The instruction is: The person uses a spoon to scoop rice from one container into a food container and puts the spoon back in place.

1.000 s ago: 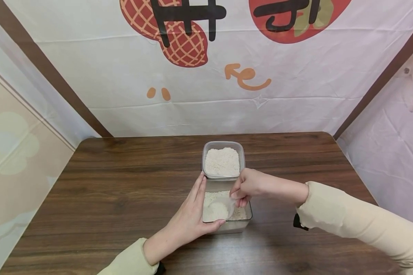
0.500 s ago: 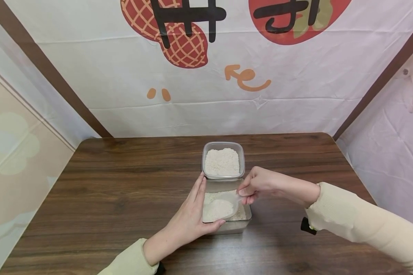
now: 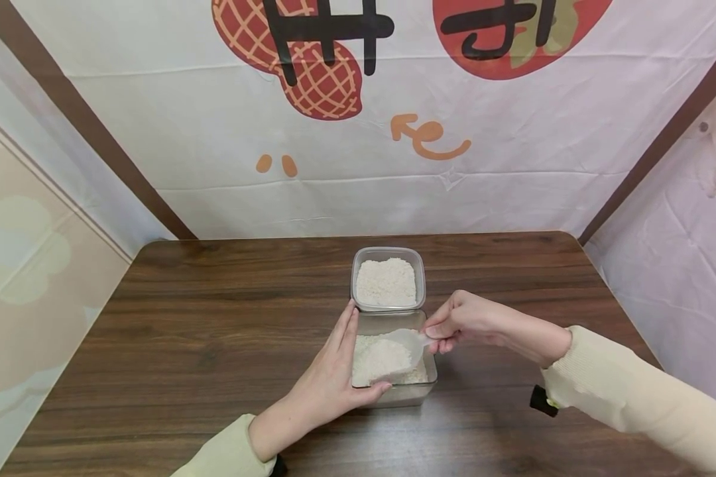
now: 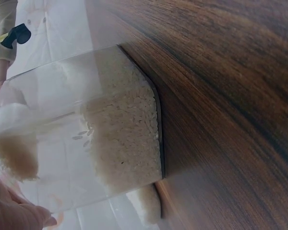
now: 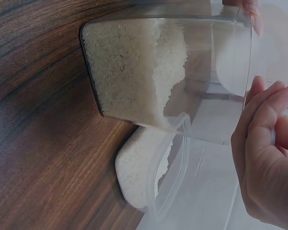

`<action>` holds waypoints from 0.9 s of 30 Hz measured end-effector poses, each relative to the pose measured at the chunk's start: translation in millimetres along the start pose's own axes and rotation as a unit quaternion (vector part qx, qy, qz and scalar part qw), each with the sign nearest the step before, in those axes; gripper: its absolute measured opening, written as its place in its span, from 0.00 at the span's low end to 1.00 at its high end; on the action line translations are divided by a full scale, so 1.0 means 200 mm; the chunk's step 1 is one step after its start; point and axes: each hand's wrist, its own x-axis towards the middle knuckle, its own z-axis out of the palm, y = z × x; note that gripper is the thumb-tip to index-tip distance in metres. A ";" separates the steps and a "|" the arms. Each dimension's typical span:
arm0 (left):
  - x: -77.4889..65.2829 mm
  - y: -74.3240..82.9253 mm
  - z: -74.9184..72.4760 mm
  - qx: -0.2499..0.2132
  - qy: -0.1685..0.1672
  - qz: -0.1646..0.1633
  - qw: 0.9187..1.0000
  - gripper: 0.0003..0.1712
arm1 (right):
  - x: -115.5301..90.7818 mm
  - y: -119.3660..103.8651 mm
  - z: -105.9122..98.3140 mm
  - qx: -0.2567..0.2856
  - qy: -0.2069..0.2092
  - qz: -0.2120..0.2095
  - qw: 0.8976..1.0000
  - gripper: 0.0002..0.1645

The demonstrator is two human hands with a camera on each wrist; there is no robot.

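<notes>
My right hand [image 3: 471, 318] pinches the handle of a translucent white scoop [image 3: 416, 344] heaped with white rice. The scoop overlaps the opening of a tall clear container [image 3: 401, 396]. In the left wrist view its load shows through the clear wall, above the rice [image 4: 127, 129] in the lower part. My left hand [image 3: 328, 374] lies along the container's left side with straight fingers, its thumb over the near rim. Right behind stands a smaller clear plastic box [image 3: 388, 251] holding rice [image 3: 386, 283]; the right wrist view shows it lower than the tall container [image 5: 206, 100].
Both containers stand on a dark brown wooden table [image 3: 215, 331]. A white printed cloth [image 3: 358, 205] hangs behind the table's far edge. A black wrist device [image 3: 543, 401] sits below the right sleeve [image 3: 626, 377].
My right hand has moved to the right with the scoop, which has risen from the rice and now shows its load more fully. The left hand and both containers have stayed in place.
</notes>
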 end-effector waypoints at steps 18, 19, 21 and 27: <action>0.00 0.00 0.00 0.002 -0.006 0.004 1.000 0.61 | -0.04 0.05 -0.09 0.030 -0.011 -0.015 0.999 0.20; 0.00 0.00 0.00 0.002 -0.005 0.004 1.000 0.61 | -0.05 0.05 -0.09 0.029 -0.012 -0.017 0.999 0.20; 0.00 0.00 0.00 0.002 -0.005 0.005 1.000 0.61 | -0.06 0.05 -0.10 0.029 -0.014 -0.022 0.999 0.20; 0.00 0.00 0.00 0.011 -0.002 0.008 1.000 0.61 | -0.08 0.05 -0.12 0.030 -0.015 -0.031 0.999 0.18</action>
